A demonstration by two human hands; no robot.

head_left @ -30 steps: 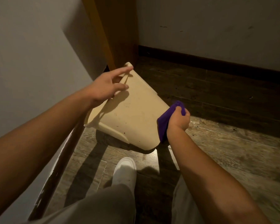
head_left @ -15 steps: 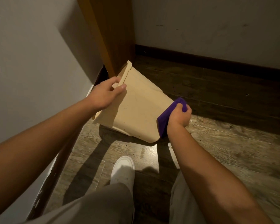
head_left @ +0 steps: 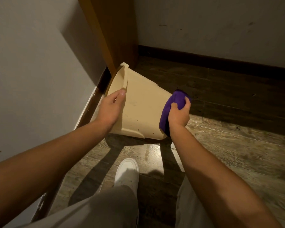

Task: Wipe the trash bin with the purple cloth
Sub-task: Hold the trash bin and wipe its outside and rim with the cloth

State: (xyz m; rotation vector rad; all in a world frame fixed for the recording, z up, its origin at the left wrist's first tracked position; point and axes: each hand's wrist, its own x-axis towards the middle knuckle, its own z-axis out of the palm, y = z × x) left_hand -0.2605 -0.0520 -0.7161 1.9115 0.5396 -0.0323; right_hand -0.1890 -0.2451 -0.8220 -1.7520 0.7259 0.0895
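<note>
My right hand [head_left: 178, 115] is closed around one bunched purple cloth [head_left: 167, 111], pressing it against the narrow base end of the trash bin [head_left: 143, 112]. My left hand [head_left: 111, 108] pinches the bin's rim, thumb on the outer side, fingers curled over the lip. There is one bin, cream plastic, tipped on its side. Its long axis runs from my left hand across to my right, the wide open mouth pointing away beyond my left hand toward the corner, the base toward my right. Its lower edge touches the wooden floor [head_left: 229, 153]. Just past my left hand stand the wall [head_left: 31, 71] and a wooden door frame [head_left: 115, 33], leaving little room there. Beyond my right hand the floor lies open. Below my hands, one white shoe [head_left: 127, 172] stands on the floor.
</note>
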